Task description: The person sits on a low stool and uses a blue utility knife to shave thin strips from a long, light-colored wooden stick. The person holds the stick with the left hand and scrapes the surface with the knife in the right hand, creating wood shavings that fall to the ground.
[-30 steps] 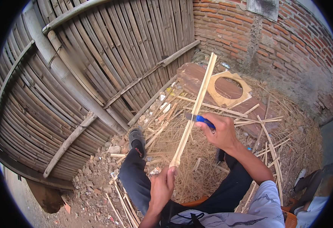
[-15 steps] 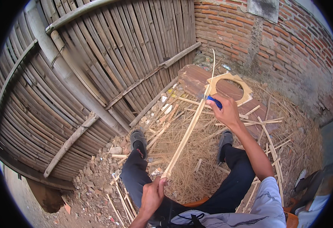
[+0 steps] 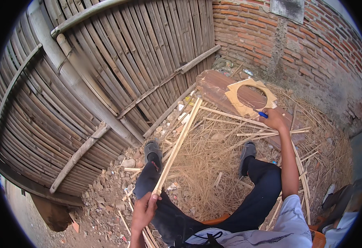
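My left hand [image 3: 145,211] grips the near end of a long, pale bamboo strip [image 3: 180,144] over my left knee. The strip slants up and away, its far end by the bamboo fence. In my right hand [image 3: 276,120] is a knife with a blue handle [image 3: 263,114], held apart from the strip; its thin blade points left and is hard to make out. Just beyond the knife, a tan flat piece with a round hole [image 3: 235,98] lies on a brown wooden board [image 3: 215,84].
Dry shavings [image 3: 205,165] cover the ground between my feet. Cut bamboo strips [image 3: 300,173] lie to the right, with more beside my left leg. A bamboo fence [image 3: 139,62] stands at left, a brick wall [image 3: 251,37] behind. Another person's leg [image 3: 333,206] shows at lower right.
My right hand with the knife has moved right, away from the strip. My left hand has shifted left and the strip has swung left; the thin curled sliver at its far end no longer shows.
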`<action>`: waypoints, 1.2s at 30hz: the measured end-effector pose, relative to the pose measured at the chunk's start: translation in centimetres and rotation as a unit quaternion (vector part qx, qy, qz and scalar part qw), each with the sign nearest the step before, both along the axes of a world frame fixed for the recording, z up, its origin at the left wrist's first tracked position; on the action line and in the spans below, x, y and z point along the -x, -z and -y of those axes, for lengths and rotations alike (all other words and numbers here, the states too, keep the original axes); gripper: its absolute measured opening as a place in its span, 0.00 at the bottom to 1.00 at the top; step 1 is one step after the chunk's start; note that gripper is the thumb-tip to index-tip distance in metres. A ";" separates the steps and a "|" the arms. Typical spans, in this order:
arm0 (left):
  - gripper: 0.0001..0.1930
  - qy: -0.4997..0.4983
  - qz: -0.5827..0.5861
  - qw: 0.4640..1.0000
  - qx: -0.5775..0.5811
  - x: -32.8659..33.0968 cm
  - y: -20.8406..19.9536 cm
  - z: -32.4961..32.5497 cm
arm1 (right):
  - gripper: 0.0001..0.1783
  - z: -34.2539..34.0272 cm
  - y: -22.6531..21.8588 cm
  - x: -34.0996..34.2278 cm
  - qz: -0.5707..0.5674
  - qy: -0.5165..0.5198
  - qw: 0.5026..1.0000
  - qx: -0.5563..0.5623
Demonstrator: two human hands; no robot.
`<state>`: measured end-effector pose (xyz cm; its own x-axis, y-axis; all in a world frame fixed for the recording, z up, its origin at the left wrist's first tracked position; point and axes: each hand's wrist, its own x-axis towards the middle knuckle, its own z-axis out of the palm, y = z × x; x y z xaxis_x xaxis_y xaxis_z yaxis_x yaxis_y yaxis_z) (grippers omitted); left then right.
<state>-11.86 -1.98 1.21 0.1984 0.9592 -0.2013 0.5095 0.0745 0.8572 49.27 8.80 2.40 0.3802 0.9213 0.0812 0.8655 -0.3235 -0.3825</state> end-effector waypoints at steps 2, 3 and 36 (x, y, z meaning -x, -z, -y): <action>0.16 0.006 -0.042 0.998 -0.051 0.5 -0.9 -0.9 | 0.30 1.1 -1.0 -0.1 0.011 0.016 1.000 0.002; 0.16 0.012 -0.061 0.994 -0.084 0.9 -1.4 -1.5 | 0.29 1.6 -1.5 0.0 0.015 0.020 1.000 -0.012; 0.28 -0.044 0.602 0.795 0.054 -16.5 -3.7 -6.4 | 0.34 8.8 -6.5 17.9 -0.507 -0.153 0.773 -0.349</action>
